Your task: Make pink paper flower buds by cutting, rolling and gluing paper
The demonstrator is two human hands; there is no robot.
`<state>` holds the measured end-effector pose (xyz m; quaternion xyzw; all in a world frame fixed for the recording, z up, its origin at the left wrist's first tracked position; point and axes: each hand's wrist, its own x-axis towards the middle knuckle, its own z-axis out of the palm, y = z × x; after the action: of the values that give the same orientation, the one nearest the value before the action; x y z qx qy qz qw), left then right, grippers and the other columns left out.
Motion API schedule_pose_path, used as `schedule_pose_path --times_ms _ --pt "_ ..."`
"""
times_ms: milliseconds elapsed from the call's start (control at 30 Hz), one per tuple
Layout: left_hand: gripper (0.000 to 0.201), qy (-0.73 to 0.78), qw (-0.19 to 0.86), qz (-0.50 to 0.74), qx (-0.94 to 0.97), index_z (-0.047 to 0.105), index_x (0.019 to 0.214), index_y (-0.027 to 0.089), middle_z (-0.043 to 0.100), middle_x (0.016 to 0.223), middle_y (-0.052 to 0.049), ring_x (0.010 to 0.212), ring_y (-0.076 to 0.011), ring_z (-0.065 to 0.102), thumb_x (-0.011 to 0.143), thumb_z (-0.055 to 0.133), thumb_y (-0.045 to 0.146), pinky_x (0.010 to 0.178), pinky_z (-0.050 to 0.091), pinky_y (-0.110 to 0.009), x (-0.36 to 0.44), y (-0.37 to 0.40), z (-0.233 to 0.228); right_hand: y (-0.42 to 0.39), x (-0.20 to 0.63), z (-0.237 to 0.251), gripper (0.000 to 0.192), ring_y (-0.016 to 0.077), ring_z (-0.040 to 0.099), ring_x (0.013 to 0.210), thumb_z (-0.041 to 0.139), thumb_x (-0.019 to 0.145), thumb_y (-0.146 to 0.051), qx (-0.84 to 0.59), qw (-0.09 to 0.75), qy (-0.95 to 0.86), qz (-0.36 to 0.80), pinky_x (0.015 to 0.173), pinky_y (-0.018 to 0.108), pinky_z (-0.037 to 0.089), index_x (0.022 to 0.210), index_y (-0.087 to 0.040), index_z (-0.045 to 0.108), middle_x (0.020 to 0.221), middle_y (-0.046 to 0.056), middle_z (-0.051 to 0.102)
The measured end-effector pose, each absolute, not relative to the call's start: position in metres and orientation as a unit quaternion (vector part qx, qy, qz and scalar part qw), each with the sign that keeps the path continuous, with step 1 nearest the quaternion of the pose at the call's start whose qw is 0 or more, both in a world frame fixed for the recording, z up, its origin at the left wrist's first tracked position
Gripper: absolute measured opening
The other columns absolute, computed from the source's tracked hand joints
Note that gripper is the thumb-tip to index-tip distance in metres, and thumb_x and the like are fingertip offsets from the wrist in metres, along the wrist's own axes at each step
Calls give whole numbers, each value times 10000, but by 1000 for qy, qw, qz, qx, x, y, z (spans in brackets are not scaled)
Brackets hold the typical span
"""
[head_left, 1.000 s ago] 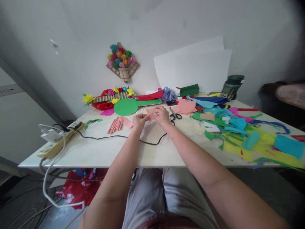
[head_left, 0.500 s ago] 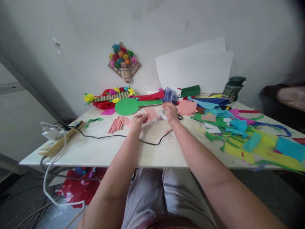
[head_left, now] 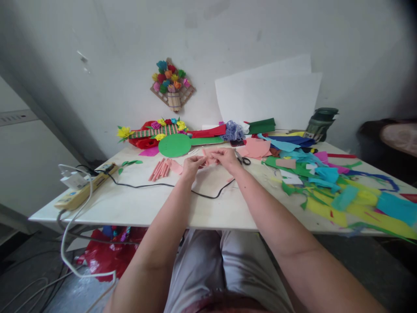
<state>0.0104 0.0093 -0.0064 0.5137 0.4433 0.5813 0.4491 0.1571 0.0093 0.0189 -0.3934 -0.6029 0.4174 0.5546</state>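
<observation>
Pinching pink paper piece (head_left: pixel 210 157), both hands (head_left: pixel 193 166) (head_left: pixel 228 159), mid-table (head_left: pixel 146 204).

You held a matt pink paper piece (head_left: pixel 211 157), table (head_left: pixel 137 204) smooth pale laminate, cable (head_left: pixel 146 187) glossy black plastic, scraps (head_left: pixel 329 187) matt paper.

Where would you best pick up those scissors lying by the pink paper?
Probably by the black loop handles of the scissors, coming from above on the right. They lie flat on the table, handles toward the scraps, blades pointing back toward the pink paper that the right hand holds.
</observation>
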Motion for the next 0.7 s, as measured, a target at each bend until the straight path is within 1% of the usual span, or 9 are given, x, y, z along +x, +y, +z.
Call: schedule_pose_path --times_ms 100,233,333,500,600,700 --pt "375 444 434 581 526 641 601 132 587 554 -13 519 -87 514 486 780 461 543 401 -221 11 10 -8 7 157 19 81 79 454 404 616 649 -229 -381 533 -629 420 421 209 384 601 -170 644 509 -30 587" --pt "365 446 420 577 540 662 624 129 593 547 -17 495 -78 491 527 763 466 527 383 -217 12 9 -9 6 157 20 141 75 427 380 597 654 -213 -391 505 -646 418 395 206 355 523 -161 599 449 -42 534" --pt "368 443 419 573 548 662 613 126 604 550 -29 499 -82 493 530 762 470 529 386 -220 12 9 -9 6 158 20 139 74 418 376 590 657 -207 -400 498 -652 408 386 202 340 529 -155 589 438 -48 511" --pt "379 444 423 575 542 684 660 131 598 548 -18 493 -85 483 494 779 458 519 387 -227 12 8 -8 10 160 16 120 77 397 383 575 675 -206 -418 484 -664 388 385 201 323 565 -160 584 435 -56 477" --pt "375 431 440 573 541 670 641 130 588 549 -12 503 -83 491 482 789 447 544 402 -232 12 8 -7 14 158 12 113 82 412 408 561 691 -201 -437 472 -681 350 414 206 330 589 -162 589 466 -48 495" --pt "386 423 457 569 537 642 597 131 569 536 -4 500 -80 483 449 802 449 543 402 -232 12 8 -6 18 155 8 113 101 476 490 564 691 -194 -449 475 -708 269 489 218 368 588 -161 595 528 -24 558"
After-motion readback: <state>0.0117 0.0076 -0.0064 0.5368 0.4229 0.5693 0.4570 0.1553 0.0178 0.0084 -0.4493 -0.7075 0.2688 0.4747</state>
